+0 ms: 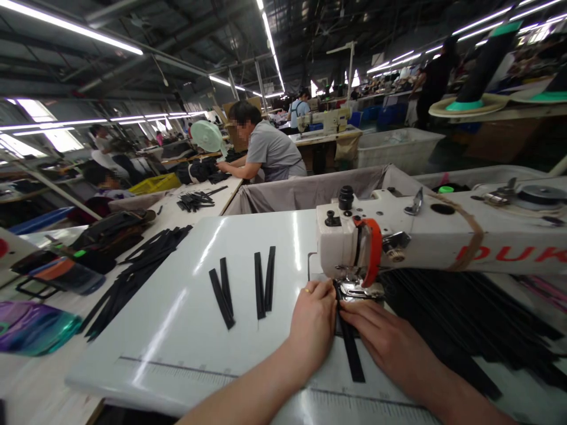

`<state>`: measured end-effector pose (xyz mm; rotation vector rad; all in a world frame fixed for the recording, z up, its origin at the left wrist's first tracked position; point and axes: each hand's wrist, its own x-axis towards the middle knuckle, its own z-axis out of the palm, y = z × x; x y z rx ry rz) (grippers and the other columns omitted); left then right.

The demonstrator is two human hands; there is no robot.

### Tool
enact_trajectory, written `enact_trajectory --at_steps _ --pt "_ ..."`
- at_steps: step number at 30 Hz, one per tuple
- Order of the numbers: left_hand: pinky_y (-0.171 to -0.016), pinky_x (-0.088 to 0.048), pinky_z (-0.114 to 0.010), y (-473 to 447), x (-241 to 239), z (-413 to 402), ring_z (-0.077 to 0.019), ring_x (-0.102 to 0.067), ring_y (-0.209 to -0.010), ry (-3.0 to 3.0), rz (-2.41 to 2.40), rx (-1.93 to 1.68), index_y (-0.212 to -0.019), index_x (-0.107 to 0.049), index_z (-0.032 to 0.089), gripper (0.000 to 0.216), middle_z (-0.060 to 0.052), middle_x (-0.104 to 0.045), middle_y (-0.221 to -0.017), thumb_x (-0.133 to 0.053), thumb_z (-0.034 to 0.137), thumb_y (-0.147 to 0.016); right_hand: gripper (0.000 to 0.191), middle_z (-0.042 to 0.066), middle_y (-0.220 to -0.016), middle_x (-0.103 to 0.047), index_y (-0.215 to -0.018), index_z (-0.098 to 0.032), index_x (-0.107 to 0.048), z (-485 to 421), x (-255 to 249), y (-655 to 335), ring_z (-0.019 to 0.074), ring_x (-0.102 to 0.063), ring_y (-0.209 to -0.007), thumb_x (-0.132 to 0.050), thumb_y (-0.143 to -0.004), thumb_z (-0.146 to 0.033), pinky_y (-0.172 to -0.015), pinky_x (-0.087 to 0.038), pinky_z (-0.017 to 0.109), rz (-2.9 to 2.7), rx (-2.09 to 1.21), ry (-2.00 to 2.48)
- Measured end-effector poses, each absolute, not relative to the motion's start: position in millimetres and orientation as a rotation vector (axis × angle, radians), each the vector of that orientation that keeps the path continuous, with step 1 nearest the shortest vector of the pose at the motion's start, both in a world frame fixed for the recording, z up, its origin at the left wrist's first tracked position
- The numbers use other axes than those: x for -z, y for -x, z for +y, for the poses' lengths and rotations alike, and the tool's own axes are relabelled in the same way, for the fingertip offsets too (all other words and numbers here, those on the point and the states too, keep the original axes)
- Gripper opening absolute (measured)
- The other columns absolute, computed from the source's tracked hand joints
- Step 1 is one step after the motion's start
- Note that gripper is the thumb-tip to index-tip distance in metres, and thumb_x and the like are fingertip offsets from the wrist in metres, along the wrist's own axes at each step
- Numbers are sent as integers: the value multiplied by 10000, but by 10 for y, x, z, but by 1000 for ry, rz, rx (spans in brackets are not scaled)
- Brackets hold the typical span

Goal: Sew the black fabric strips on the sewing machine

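Both hands are down flat at the needle of the white sewing machine [425, 236] now. The left hand [312, 321] lies open, palm down, fingertips pressing the top of a black strap [352, 354] just at the presser foot [354, 289]; the right hand [385, 339] is spread open too, fingers pinning the same strap from the other side. Neither hand grips anything; they press and steer. The strap runs from under the foot back toward the body, lying on the white table [177, 330].

This looks like the feeding step, the strap end lined up under the foot. The next move, I'd judge, calls for keeping the strap straight and fingertips clear of the needle (they sit very close).

Count: one strap under the hands, four loose strips [243, 286] laid in two pairs to the left, well apart from the machine. A pile of strips [133, 271] sits farther left, too many to count, and a dark heap [465, 307] lies behind the machine arm. One person in a grey shirt [270, 150] works at the next table.
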<state>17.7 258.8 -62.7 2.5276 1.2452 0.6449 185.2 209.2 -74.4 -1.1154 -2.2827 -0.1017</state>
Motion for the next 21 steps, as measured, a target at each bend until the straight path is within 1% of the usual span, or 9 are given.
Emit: enact_trajectory --at_steps 4,6,8,10,13,16,18,21 --pt "-876 -514 -393 -184 634 2579 -222 -542 -941 -2520 1222 -663 -893 -621 152 225 -90 -654 -1081 -410 83 -927 288 29 -883 -680 -939 -212 -666 2060 707 -1865 181 -637 -833 -419 -889 -72 -734 -544 303 -2263 -83 1081" --pt "-894 -510 -402 -182 642 2571 -226 -538 -962 -2500 1223 -673 -899 -619 156 228 -93 -650 -1089 -406 77 -921 275 23 -836 -665 -891 -218 -669 2050 702 -1869 181 -618 -796 -430 -889 -83 -734 -528 315 -2262 -146 1079" --pt "-907 -508 -418 -178 645 2564 -229 -535 -967 -2473 1230 -692 -908 -614 164 230 -91 -648 -1085 -401 78 -918 269 22 -828 -661 -869 -220 -671 2051 705 -1874 187 -608 -808 -441 -881 -82 -763 -515 331 -2255 -171 1083" --pt "-916 -506 -427 -176 642 2559 -228 -536 -966 -2461 1229 -701 -910 -609 170 234 -90 -646 -1074 -395 76 -916 273 22 -834 -662 -881 -220 -675 2062 711 -1882 191 -605 -827 -444 -871 -74 -780 -508 336 -2241 -155 1094" --pt "-921 -506 -429 -181 635 2560 -229 -541 -965 -2476 1220 -681 -900 -608 169 227 -94 -646 -1064 -398 82 -918 300 26 -878 -672 -948 -219 -680 2092 717 -1893 186 -611 -856 -440 -861 -62 -808 -509 331 -2237 -82 1109" --pt "-909 -514 -423 -189 637 2568 -234 -542 -975 -2481 1239 -677 -954 -609 153 222 -100 -648 -1070 -400 85 -922 328 40 -959 -680 -1026 -209 -674 2132 723 -1899 189 -620 -911 -437 -858 -57 -841 -517 334 -2264 10 1128" --pt "-898 -520 -419 -191 645 2572 -235 -543 -975 -2491 1235 -676 -971 -610 147 229 -101 -652 -1063 -395 84 -926 356 53 -1011 -679 -1068 -201 -666 2158 729 -1899 197 -624 -935 -432 -849 -46 -834 -529 341 -2286 79 1153" --pt "-896 -522 -427 -186 658 2572 -239 -544 -975 -2509 1215 -672 -949 -614 157 229 -98 -655 -1066 -396 88 -928 381 71 -1037 -676 -1108 -189 -657 2190 740 -1897 208 -633 -915 -428 -839 -44 -793 -546 350 -2311 162 1201"
